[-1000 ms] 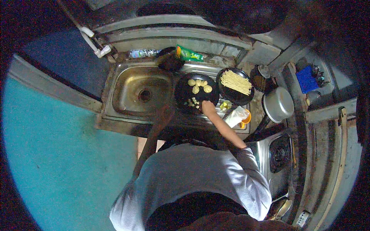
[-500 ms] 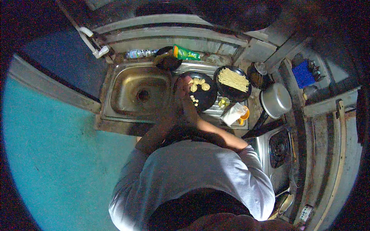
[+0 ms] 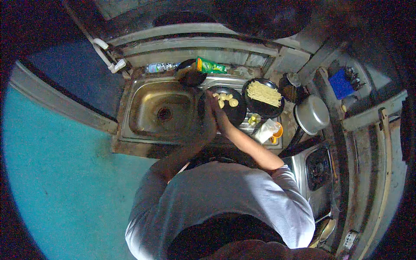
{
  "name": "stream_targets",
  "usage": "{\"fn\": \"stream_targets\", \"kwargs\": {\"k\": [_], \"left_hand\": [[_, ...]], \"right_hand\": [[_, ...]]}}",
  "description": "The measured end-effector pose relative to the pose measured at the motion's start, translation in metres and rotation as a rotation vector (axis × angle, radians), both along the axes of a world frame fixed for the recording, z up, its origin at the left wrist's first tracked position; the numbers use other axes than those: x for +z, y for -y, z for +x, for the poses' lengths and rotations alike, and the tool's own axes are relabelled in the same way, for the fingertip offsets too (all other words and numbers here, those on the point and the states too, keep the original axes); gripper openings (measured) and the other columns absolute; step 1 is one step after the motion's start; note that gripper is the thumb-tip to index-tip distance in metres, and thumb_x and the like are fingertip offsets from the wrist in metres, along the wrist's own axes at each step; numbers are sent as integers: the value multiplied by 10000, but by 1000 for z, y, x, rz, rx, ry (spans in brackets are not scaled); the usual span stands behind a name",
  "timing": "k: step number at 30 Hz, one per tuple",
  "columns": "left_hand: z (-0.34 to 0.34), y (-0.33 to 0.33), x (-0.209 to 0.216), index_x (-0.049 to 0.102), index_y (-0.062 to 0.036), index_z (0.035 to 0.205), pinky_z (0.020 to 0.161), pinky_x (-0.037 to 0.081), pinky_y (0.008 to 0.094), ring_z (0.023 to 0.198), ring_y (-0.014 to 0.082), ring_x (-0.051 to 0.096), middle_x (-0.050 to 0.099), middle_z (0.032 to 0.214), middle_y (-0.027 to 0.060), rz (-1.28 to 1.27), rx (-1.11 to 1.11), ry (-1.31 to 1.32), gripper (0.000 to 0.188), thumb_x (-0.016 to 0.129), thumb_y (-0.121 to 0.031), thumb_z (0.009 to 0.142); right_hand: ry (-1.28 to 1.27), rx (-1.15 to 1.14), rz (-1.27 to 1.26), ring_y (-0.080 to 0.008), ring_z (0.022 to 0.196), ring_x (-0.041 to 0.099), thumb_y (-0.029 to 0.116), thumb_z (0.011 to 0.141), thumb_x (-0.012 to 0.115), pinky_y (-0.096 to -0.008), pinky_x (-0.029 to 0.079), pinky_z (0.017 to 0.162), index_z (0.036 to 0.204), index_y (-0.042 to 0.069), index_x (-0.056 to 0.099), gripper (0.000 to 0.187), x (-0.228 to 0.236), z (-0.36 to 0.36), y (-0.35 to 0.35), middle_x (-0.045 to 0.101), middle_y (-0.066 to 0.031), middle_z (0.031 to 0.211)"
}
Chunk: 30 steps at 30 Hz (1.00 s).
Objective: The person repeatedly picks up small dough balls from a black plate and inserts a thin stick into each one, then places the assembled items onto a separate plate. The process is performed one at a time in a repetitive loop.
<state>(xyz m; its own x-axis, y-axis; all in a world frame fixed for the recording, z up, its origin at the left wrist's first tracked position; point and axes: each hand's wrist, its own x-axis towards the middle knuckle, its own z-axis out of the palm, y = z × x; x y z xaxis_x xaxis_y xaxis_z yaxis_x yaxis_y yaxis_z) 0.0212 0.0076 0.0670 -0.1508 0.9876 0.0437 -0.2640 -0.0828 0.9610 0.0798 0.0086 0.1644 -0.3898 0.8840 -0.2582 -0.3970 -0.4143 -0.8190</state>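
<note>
On the sink's drainboard lies a black round plate (image 3: 236, 113) bearing several pale rounded pieces (image 3: 229, 99), perhaps mushrooms or garlic; their kind is too small to be sure of. My right hand (image 3: 219, 116) reaches over the plate's left part, close beside those pieces. My left hand (image 3: 208, 113) is in deep shadow at the plate's left edge, against my right one. The fingers of both hands blend into the dark, so whatever they hold cannot be made out. To the right, a second black plate (image 3: 260, 108) carries a heap of pale noodle sticks (image 3: 264, 94).
Left is a steel sink basin (image 3: 143, 104). Behind it stand a clear bottle (image 3: 161, 67), a dark pan (image 3: 190, 78) and a green pouch (image 3: 211, 66). A small glass (image 3: 254, 119), white bag (image 3: 266, 131), orange cup (image 3: 278, 130), silver pot (image 3: 312, 115) and stove (image 3: 318, 171) are right.
Both hands have moved slightly over the plate, the right now covering where a few small pale pieces showed. The whole view has shifted a little down and right.
</note>
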Motion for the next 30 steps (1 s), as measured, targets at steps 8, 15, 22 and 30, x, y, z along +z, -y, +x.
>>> {"fn": "stream_targets", "kwargs": {"k": [8, 15, 22, 30], "left_hand": [[-74, -44, 37, 458, -36, 1249, 908, 434, 345, 1067, 260, 533, 540, 1174, 122, 73, 59, 16, 455, 471, -357, 927], [-18, -30, 15, 450, -33, 1252, 909, 432, 337, 1064, 251, 533, 539, 1170, 119, 31, 31, 40, 444, 452, -346, 937], [31, 0, -13, 442, -31, 1256, 910, 430, 329, 1060, 242, 532, 537, 1165, 115, -15, 77, 26, 433, 433, -334, 947], [35, 13, -17, 433, -29, 1259, 911, 428, 321, 1056, 232, 531, 536, 1159, 111, -26, 66, -3, 421, 412, -321, 958]], "right_hand": [[80, 123, 258, -202, 1298, 296, 749, 821, 333, -363, 224, 1066, 1426, 56, 238, 925, -91, -8, 26, 299, -88, 1442], [94, -5, 136, -216, 1271, 343, 761, 813, 330, -358, 276, 1044, 1405, 54, 287, 923, -61, -4, 7, 340, -100, 1416], [50, -223, -34, -227, 1212, 417, 782, 792, 334, -359, 350, 1000, 1367, 49, 347, 932, 3, 14, -38, 405, -112, 1363], [122, -108, 77, -254, 1405, 64, 778, 810, 230, -428, 82, 1120, 1469, 75, 21, 986, 35, 20, -25, 71, -109, 1529]]}}
